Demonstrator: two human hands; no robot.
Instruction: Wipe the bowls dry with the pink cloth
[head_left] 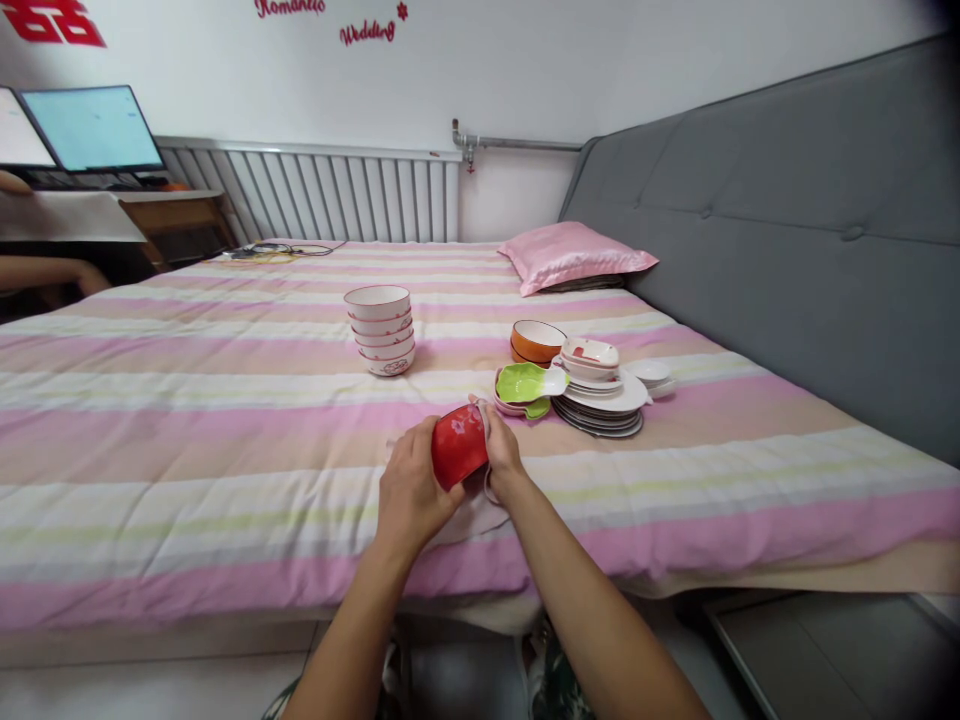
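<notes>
A red bowl point(459, 442) with a pale flower pattern is held between my two hands, tilted on its side above the bed's front part. My left hand point(411, 490) grips it from the left, fingers closed round its wall. On its right side my right hand point(504, 452) presses a pale pinkish cloth point(474, 515) against the rim; the cloth hangs down below the bowl. Beyond my left hand stands a stack of white bowls point(381, 330) with red rims. To the right of my right hand lie a green leaf-shaped dish point(523, 383) and a pile of plates point(600, 418).
Orange bowls point(537, 342) and small white rectangular dishes point(590, 352) sit among the plates. A pink pillow point(574, 255) lies near the grey headboard point(787, 190). Cables point(285, 250) rest on the far left of the striped bed point(225, 440). Another person's arm point(52, 272) shows at the desk.
</notes>
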